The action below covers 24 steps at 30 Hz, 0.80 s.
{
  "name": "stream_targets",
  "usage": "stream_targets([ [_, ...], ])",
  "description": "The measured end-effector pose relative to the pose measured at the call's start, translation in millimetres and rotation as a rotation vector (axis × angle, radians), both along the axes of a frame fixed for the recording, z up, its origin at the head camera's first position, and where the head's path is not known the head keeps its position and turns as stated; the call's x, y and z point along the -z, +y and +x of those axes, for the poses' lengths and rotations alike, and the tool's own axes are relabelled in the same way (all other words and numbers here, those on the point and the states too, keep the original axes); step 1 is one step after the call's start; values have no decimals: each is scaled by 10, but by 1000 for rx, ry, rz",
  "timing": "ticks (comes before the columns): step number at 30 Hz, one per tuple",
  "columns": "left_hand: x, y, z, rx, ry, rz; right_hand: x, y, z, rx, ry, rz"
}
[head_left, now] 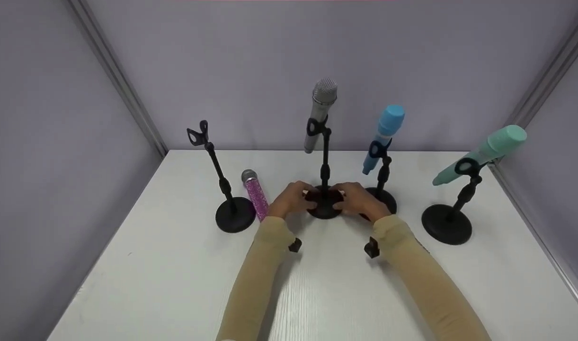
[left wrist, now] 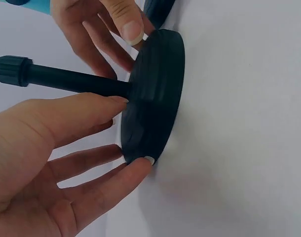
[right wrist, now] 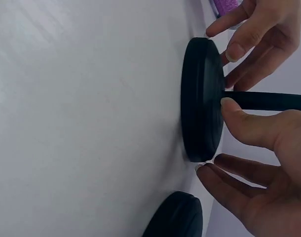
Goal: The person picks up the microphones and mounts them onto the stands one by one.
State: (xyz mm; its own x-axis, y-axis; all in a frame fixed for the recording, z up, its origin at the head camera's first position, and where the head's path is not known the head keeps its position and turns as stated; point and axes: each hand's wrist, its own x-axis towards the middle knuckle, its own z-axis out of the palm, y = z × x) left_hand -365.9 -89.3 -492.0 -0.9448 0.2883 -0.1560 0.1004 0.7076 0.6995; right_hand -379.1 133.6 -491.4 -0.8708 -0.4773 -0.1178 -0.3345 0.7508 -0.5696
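Note:
A black desktop microphone stand (head_left: 325,208) stands upright mid-table, with a silver microphone (head_left: 318,112) tilted in its clip. From the left side, my left hand (head_left: 294,199) grips the round base, thumb on its top and fingertips along the rim. My right hand (head_left: 360,199) holds the same base from the opposite side. Close up in the left wrist view, the base (left wrist: 158,94) sits between both hands, near the white tabletop. The right wrist view shows the right thumb (right wrist: 249,126) beside the pole, with fingertips at the base's lower edge.
A pink glitter microphone (head_left: 256,194) lies left of my left hand, beside a stand with a bare clip (head_left: 198,136). To the right, a blue microphone (head_left: 387,125) and a mint-green microphone (head_left: 499,144) rest in stands. A grey wall (head_left: 251,71) rises behind the white table (head_left: 175,265).

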Motion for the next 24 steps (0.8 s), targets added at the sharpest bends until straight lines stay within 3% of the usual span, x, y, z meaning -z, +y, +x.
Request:
stream_targets([
  [14, -128, -289, 337, 102, 98, -14, -226, 183, 161, -69, 44, -31],
  [24, -244, -533, 627, 68, 127, -39, -317, 121, 290, -116, 19, -76],
])
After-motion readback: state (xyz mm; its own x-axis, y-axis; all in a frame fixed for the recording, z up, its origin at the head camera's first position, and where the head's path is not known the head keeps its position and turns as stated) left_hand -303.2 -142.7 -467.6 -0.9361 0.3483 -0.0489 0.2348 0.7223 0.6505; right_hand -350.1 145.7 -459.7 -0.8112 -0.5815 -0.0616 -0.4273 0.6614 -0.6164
